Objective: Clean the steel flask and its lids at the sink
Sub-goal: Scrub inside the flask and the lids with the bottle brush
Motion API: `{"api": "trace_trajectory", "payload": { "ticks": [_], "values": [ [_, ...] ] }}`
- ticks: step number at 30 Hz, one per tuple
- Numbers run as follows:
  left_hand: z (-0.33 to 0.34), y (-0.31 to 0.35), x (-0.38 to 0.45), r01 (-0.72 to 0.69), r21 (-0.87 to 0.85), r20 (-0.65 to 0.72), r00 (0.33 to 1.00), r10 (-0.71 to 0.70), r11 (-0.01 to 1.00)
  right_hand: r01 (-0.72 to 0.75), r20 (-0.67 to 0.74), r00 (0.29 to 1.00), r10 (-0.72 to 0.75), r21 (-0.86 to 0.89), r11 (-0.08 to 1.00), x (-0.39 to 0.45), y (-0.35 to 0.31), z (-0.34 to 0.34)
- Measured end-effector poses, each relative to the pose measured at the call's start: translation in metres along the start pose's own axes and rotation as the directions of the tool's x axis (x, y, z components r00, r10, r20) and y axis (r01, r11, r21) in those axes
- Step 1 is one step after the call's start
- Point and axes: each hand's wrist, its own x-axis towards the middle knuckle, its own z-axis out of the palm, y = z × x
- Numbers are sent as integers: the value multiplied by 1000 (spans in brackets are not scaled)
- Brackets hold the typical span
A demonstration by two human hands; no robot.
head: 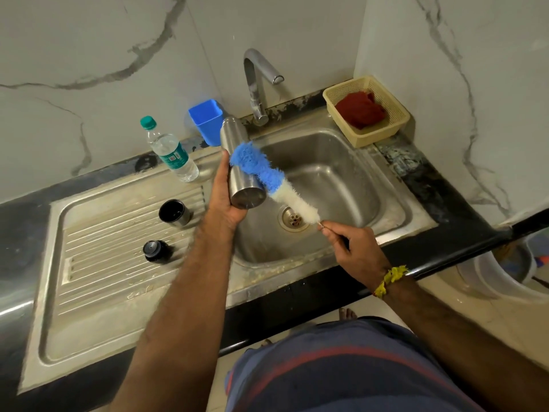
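Over the left edge of the stainless steel sink basin [341, 162], the left hand [225, 200] holds the cylindrical brushed-steel flask [237, 165] tilted, base toward the camera, its fingers hidden behind the body so their curl cannot be told. The right hand [353, 245] pinches the thin handle of a fluffy blue-and-white bottle brush [267, 176], whose blue head lies against the flask's side. Two black lids, a cup-shaped one [173, 213] and a round stopper [156, 251], stand apart on the ribbed drainboard [98, 263].
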Motion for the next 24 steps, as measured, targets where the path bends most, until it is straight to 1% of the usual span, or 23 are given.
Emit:
{"api": "trace_trajectory", "payload": {
  "ticks": [2, 5, 7, 10, 12, 14, 17, 19, 22, 24],
  "values": [
    [-1, -4, -8, -24, 49, -49, 998, 27, 998, -27, -11, 1000, 27, 30, 999, 4, -1, 2],
    [-3, -10, -16, -61, 83, -89, 994, 68, 995, -34, 24, 999, 33, 53, 998, 11, -6, 6],
    [-8, -11, -19, -67, 78, -88, 993, 74, 995, -34, 30, 999, 33, 37, 999, 14, -6, 5],
    [-13, -13, -27, -38, 114, -35, 998, 43, 993, -45, -9, 999, 45, 40, 998, 24, -7, 3],
    [-9, -17, -33, -17, 175, -28, 999, 22, 984, -11, -4, 1000, 11, 49, 999, 30, -13, 7],
    [-9, -21, -37, -30, 258, -52, 998, 45, 966, 19, 11, 1000, -20, 28, 999, 30, -18, 9],
    [-15, -25, -44, -53, 362, -51, 996, 77, 931, 10, -19, 1000, -11, -5, 1000, 33, -20, 8],
    [-20, -33, -46, -59, 376, -57, 995, 87, 925, 12, -30, 999, -13, -34, 999, 43, -25, 11],
    [-26, -41, -49, -54, 345, -85, 992, 89, 937, 9, -10, 1000, -11, -112, 994, 56, -32, 12],
    [-29, -39, -51, -56, 332, -111, 989, 98, 942, -19, -36, 999, 16, -96, 995, 59, -30, 6]
  ]
}}
